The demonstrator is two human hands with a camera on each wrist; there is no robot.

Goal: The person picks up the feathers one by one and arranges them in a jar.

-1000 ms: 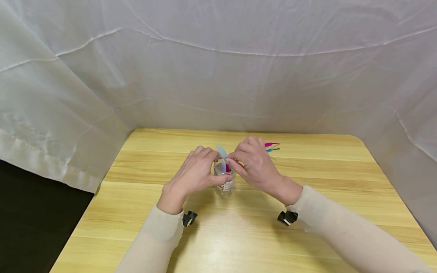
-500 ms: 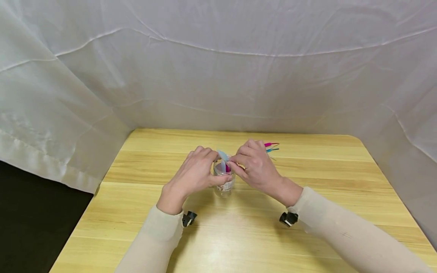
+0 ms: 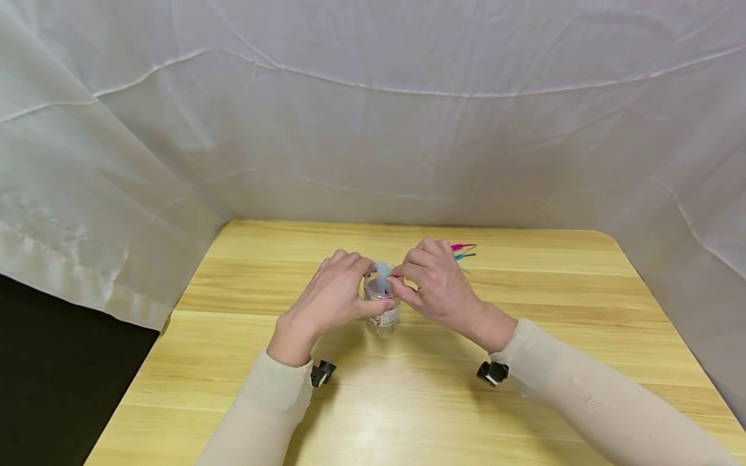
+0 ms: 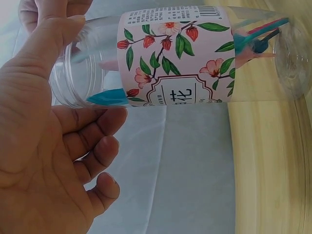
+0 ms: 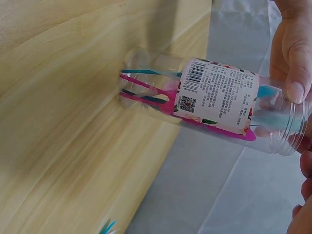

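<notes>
Two hands meet at a small clear jar standing upright on the table in the head view. The left hand curls round the jar's rim and side, while the right hand pinches a pale blue pick poking out of its mouth. More colored picks lie on the table just behind the right hand.

From the left wrist, the jar shows a pink floral label; the thumb and fingers clasp its open neck.

From the right wrist, a barcode and QR label face the camera, with magenta and teal picks inside; a fingertip presses on the rim.
</notes>
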